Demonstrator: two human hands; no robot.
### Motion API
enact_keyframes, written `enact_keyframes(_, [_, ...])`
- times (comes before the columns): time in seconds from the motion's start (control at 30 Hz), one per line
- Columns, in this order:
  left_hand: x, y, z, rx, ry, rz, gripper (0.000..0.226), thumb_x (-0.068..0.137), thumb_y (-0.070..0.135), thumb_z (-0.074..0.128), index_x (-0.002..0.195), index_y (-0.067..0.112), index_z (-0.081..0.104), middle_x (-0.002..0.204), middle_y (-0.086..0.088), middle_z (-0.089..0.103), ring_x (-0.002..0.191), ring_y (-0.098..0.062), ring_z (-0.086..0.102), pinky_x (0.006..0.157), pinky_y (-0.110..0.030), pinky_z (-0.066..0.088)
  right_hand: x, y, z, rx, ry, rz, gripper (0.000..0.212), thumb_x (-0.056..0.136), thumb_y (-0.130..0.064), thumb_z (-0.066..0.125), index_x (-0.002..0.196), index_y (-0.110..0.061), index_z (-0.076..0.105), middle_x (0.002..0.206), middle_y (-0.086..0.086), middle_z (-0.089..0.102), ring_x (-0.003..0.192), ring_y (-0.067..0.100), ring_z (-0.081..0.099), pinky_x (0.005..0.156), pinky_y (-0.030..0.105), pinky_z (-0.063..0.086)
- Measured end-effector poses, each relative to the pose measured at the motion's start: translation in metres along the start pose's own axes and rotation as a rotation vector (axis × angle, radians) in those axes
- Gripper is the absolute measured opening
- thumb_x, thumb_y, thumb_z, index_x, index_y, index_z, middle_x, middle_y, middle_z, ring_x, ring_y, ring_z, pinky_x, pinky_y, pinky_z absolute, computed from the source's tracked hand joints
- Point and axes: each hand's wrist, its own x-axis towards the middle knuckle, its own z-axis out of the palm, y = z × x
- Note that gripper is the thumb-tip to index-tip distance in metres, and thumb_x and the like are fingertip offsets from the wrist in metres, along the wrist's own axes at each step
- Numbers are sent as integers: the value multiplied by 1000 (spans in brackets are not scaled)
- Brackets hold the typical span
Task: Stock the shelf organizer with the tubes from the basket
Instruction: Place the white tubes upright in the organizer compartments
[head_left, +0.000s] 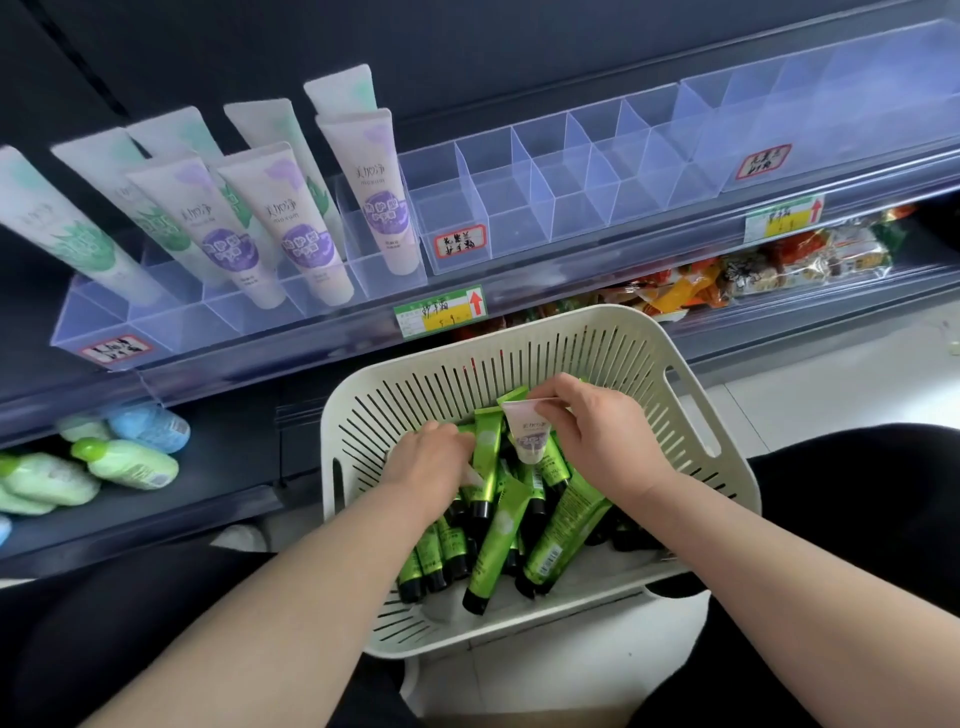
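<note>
A cream slotted basket (649, 364) sits in front of me, holding several green tubes (563, 525) with black caps. My right hand (602, 431) pinches a pale tube with a purple label (530, 431) by its flat end, cap down, just above the green ones. My left hand (431, 462) reaches in among the green tubes with its fingers curled round one (485, 467). On the shelf above stands a clear organizer (363, 270) with several pale purple and green-labelled tubes upright in its compartments. A second clear organizer (550, 208) to the right shows only bare compartments.
Price tags (441, 312) hang on the shelf's front rail. Green and blue bottles (124, 462) lie on the lower shelf at left. Packaged snacks (769, 265) fill the lower shelf at right. My dark-clothed legs flank the basket.
</note>
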Motion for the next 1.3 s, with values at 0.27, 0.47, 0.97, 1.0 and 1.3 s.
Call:
enact_keyframes(0.27, [-14,-11,-54,-554,359,-221,14,95,17,53,105,24,58,88,0,61,75,-22,57,60,-32,45,20,-25,-17,-54,102,-29,9,92,-16,56,97,-16,64,84,-2,70,70,22,66,57,32,51])
enact_keyframes(0.47, [-37,-30,-107,-617,576,-207,15,94,18,56,107,25,58,97,1,64,84,-19,56,68,-30,42,52,-74,-37,-52,150,-101,9,91,-16,55,95,-17,62,90,-2,68,75,23,63,58,36,50])
enact_keyframes(0.97, [-131,-162,-231,-544,949,-573,19,90,14,53,105,20,62,100,-5,63,87,-22,53,68,-31,40,159,-263,-33,43,146,-297,19,96,-19,44,101,-21,62,99,-2,59,81,21,57,64,32,44])
enact_keyframes(1.0, [-133,-170,-234,-548,959,-574,17,90,13,53,103,20,62,99,-4,63,85,-22,53,65,-31,40,164,-272,-30,67,168,-299,19,96,-19,44,99,-22,62,97,-4,58,79,19,56,63,32,44])
enact_keyframes(1.3, [-128,-206,-245,-561,1009,-600,17,93,10,49,103,17,59,100,-3,59,84,-20,53,61,-32,40,213,-302,28,57,88,-293,18,96,-17,44,98,-17,62,96,2,55,76,26,56,64,34,47])
